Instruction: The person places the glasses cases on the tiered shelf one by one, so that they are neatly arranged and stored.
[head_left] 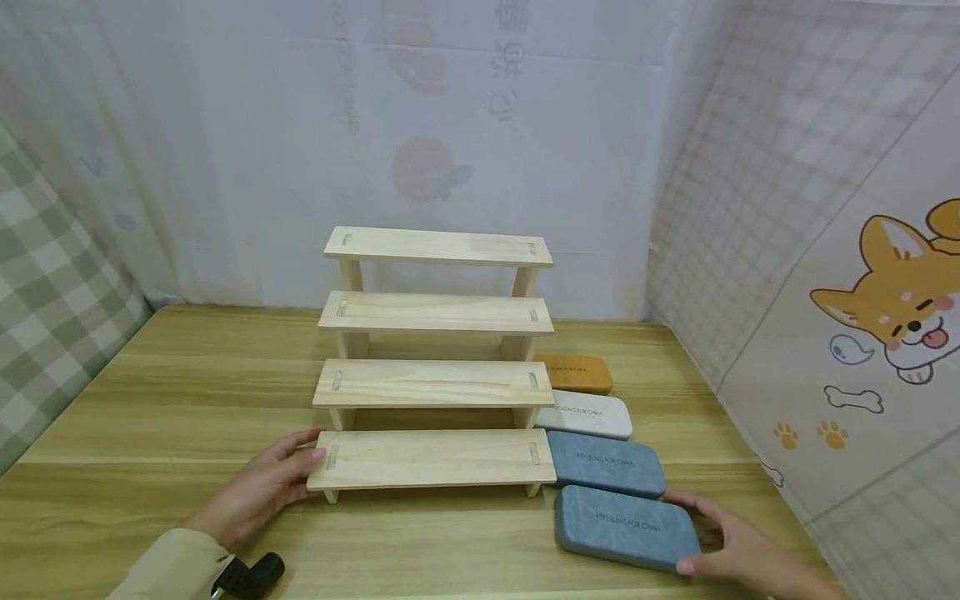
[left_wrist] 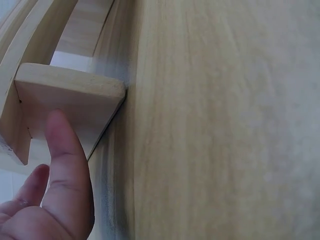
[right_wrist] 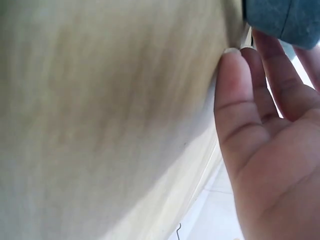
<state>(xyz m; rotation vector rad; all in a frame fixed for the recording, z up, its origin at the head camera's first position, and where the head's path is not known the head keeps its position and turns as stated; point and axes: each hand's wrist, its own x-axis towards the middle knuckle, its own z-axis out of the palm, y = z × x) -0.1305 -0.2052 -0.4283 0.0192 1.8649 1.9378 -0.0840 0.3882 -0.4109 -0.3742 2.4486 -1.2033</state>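
Four pale wooden steps make up the tiered stand (head_left: 433,367) that sits in the middle of the light wood-grain table (head_left: 150,400), its lowest step nearest the person. The left hand (head_left: 262,487) rests at the left end of that lowest step, fingers fairly straight and touching the edge of the board; the left wrist view shows a fingertip (left_wrist: 57,125) laid against the end of the wooden board (left_wrist: 70,100), with nothing gripped.

To the right of the stand, four flat rectangular cases lie in a row running away from the person: a near blue-grey case (head_left: 626,527), a second blue-grey case (head_left: 604,463) just behind it, a white case (head_left: 585,414), and an orange-brown case (head_left: 573,373) farthest back beside the stand's third step. The right hand (head_left: 738,546) lies at the right end of the near blue-grey case, fingers relaxed and touching its edge, not closed around it. In the right wrist view the open fingers (right_wrist: 240,95) reach toward the case's corner (right_wrist: 282,20).

A small black device (head_left: 251,575) sits at the left sleeve (head_left: 176,567).
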